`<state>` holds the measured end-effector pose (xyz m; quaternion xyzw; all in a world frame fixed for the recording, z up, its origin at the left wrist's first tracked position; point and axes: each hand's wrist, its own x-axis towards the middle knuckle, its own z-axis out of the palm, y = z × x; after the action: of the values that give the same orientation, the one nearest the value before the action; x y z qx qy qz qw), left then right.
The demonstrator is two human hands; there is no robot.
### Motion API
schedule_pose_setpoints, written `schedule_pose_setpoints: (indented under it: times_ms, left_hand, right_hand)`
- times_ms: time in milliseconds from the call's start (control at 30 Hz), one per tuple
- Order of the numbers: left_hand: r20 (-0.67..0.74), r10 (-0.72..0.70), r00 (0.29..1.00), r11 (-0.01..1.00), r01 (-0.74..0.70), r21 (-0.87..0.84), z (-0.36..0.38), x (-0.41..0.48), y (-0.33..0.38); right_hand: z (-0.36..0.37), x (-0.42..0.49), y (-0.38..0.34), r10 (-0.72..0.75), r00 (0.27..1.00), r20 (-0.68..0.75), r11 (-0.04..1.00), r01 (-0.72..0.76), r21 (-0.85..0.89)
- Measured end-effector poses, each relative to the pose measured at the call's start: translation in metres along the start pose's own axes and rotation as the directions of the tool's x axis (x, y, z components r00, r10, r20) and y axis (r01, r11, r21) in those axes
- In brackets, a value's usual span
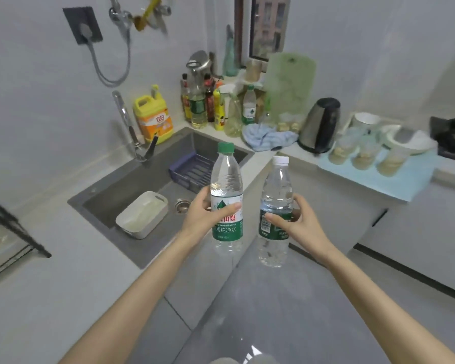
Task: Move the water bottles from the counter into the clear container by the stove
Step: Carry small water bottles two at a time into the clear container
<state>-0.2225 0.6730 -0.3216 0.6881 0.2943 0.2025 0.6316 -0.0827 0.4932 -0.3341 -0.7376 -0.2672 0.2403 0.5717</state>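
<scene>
Plastic, thin and clear: both water bottles are up off the table, held upright in the air near the sink corner.

Head view. Left hand (202,216) is wrapped round the label band of the green-capped bottle (226,174), thumb across the front. Right hand (300,224) is clamped the same way on the white-capped bottle (277,185), at its dark label.

Both look near full, so fairly heavy for their size. The walls would probably dent if squeezed, and the smooth plastic could be slick if wet. Mid-body at the label seems the right hold. Caps are on, so little spill risk.

A third similar bottle (248,106) stands at the back among the condiment bottles.

Toward the stove (452,137) at far right are a kettle (321,124) and three filled cups (365,156) on a blue mat. Something clear-walled (352,135) sits just past the kettle. It is probably the container, but I cannot tell for sure. The cups stand in the path, and a low swing could knock them.

The sink (111,195) is to the left.
</scene>
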Motion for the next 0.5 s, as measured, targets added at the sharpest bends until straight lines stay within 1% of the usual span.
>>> schedule_pose_setpoints:
  times_ms: [133,233,367,500]
  left_hand:
    - [0.141,0.007,0.99,1.0,-0.005,-0.017,0.071,0.043,0.015]
    - [0.247,0.002,0.969,1.0,-0.004,0.007,0.121,0.071,0.024]
    - [0.384,-0.002,0.923,0.999,-0.017,0.046,0.191,0.109,0.036]
    - [0.518,0.012,0.855,0.997,-0.047,0.055,0.258,0.147,0.048]
  right_hand:
    - [-0.067,0.011,0.011,0.028,0.991,-0.133,1.0,-0.028,0.007]
    - [-0.113,0.015,0.021,0.066,0.97,-0.234,0.998,-0.062,0.027]
    - [-0.169,0.019,0.032,0.099,0.916,-0.388,0.995,-0.078,0.069]
    - [-0.215,0.028,0.041,0.134,0.832,-0.539,0.99,-0.09,0.107]
